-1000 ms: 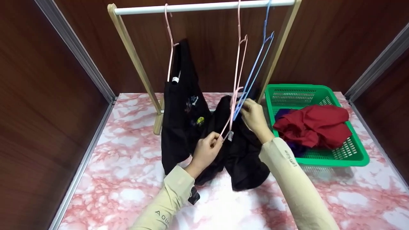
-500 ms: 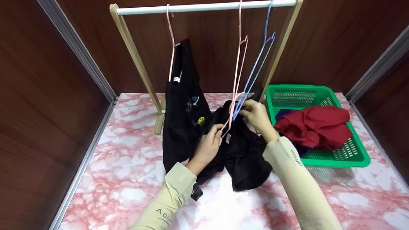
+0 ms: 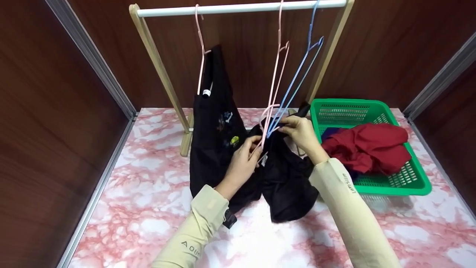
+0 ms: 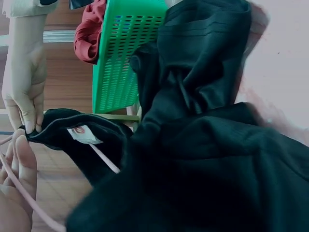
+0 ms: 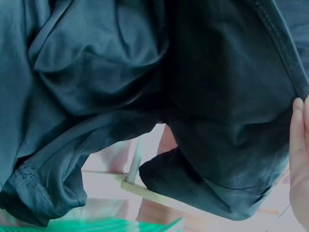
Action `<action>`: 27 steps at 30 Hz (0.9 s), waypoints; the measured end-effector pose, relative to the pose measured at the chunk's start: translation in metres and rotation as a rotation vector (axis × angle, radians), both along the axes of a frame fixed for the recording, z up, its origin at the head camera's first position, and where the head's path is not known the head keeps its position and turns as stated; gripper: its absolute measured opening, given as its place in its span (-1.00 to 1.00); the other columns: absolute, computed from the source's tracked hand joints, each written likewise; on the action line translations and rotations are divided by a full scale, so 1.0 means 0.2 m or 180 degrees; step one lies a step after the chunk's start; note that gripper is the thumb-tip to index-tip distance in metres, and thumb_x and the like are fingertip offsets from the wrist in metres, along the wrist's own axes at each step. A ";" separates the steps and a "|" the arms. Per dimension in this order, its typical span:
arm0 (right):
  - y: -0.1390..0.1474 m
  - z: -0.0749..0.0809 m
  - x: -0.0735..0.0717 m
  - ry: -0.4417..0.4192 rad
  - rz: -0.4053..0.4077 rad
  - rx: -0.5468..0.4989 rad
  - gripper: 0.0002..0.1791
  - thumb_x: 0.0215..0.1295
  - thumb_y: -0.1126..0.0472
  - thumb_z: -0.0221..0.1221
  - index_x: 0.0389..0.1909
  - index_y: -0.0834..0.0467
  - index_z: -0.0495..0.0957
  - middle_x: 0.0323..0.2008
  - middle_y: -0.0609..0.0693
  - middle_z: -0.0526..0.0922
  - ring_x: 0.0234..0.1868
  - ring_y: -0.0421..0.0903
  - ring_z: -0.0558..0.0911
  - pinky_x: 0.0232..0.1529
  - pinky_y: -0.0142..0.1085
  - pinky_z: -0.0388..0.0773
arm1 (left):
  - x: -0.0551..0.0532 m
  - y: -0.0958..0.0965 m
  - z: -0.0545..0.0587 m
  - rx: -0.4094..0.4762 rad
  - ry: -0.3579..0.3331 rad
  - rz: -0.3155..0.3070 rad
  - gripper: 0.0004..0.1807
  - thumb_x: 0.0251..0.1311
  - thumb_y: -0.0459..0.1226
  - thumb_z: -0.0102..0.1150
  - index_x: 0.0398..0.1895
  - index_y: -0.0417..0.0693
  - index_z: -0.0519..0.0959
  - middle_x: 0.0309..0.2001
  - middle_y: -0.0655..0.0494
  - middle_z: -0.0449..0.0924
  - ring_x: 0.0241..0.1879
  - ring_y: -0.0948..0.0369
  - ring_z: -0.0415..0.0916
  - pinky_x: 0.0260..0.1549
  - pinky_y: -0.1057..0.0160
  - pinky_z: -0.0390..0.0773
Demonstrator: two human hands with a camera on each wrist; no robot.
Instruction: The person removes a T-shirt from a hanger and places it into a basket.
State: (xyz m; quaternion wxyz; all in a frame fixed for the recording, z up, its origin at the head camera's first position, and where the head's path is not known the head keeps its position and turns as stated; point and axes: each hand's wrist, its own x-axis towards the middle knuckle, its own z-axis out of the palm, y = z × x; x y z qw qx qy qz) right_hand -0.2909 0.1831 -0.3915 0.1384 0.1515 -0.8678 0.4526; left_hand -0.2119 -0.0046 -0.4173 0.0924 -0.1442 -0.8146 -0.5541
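Note:
A black garment with a white label at its opening hangs between my hands. My left hand grips a pink hanger; part of the hanger passes inside the opening beneath the label. Thumb and fingers of my right hand pinch the garment's edge, seen close up in the right wrist view, where the right-hand fingers lie along a stitched hem. The hands are near each other in the left wrist view. Cloth hides the lower part of the held hanger.
A rack with a white rail carries another pink hanger and a blue hanger, both overlapping the work. At left hangs a black printed garment. A green basket at right holds red cloth and purple cloth.
My left hand has moved up and slightly right with the pink hanger, whose hook has swung left. My right hand has shifted slightly right with the garment's edge.

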 end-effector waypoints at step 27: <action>0.01 0.14 0.02 -0.0698 0.0468 -0.1153 -0.72 0.26 0.48 0.11 -0.06 0.59 0.51 -0.49 -0.32 0.66 -0.47 -0.43 0.63 -0.30 -0.54 0.60 | -0.01 0.00 -0.01 -0.0724 0.0283 0.0581 -0.69 0.31 -0.29 0.07 0.09 0.02 0.58 -0.26 -0.02 0.60 -0.37 0.11 0.47 -0.30 0.15 0.51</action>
